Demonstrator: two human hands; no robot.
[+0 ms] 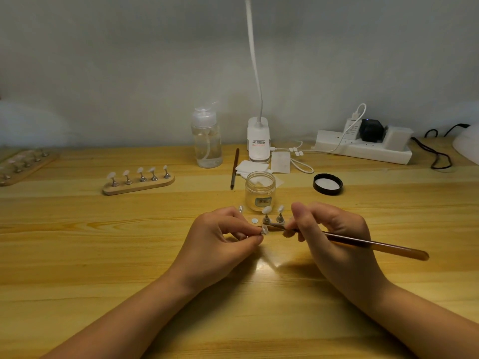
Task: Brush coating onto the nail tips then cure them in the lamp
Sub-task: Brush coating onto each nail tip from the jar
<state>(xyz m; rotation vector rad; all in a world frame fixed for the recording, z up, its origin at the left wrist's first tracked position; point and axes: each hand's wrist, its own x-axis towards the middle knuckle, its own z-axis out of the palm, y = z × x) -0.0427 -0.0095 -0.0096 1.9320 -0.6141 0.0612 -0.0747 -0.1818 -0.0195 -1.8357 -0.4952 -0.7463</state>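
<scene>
My left hand (223,234) pinches a small nail tip on its stand (263,231) just above the wooden table. My right hand (329,229) grips a brown-handled brush (368,244), whose bristle end touches that nail tip. Right behind my hands lies a wooden holder (255,221) with two more nail tips (267,210) standing on metal pegs. An open jar of clear coating (260,190) stands just past it. The curing lamp (467,143), a white dome, is partly visible at the far right edge.
The jar's black lid (328,183) lies to the right. A second holder with several nail tips (138,180) sits to the left, another tray (23,164) at far left. A pump bottle (206,137), spare brush (234,168), wipes (250,167), desk lamp base (258,139) and power strip (363,143) line the back.
</scene>
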